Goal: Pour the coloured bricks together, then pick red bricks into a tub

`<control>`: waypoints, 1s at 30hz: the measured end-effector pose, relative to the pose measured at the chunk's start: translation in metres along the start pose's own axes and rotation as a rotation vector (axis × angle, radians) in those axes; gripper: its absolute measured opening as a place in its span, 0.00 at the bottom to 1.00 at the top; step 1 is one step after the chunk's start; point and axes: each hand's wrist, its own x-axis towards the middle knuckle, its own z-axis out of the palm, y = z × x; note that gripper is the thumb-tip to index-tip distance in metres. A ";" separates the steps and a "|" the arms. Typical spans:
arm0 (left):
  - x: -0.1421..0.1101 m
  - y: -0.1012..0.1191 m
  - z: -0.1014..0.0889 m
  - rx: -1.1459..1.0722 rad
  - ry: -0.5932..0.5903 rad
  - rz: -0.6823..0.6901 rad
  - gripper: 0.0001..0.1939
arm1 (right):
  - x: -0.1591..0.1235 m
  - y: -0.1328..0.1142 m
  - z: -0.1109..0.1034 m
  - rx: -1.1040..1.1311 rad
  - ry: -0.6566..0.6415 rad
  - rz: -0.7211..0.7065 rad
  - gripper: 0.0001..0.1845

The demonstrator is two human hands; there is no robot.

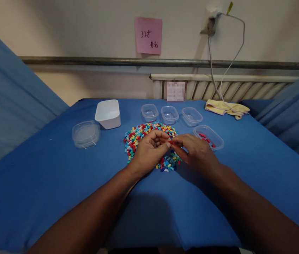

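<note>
While the left hand and right hand pinch red plastic, picking seems underway; moving it would need steadiness.

Small pieces: plastic, smooth, hard-looking. Tubs: clear thin plastic, glossy rims. Stacked lids: clear plastic, shiny. White box: opaque plastic, smooth, faint sheen. Blue cover: cloth, matt. Side curtains: cloth, matt, softly folded. Yellow rag: soft cloth. Pink note: matt paper. Rail: metal, dull sheen.
</note>
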 end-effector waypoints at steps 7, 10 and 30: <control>-0.003 -0.001 0.003 0.000 -0.018 -0.001 0.21 | 0.004 0.008 -0.016 -0.101 -0.003 0.010 0.12; -0.013 0.007 0.004 0.202 0.052 0.115 0.12 | 0.000 0.029 -0.032 -0.229 0.094 0.156 0.11; -0.080 -0.032 0.055 0.650 -0.917 0.732 0.24 | -0.010 0.027 0.002 -0.076 -0.437 0.206 0.11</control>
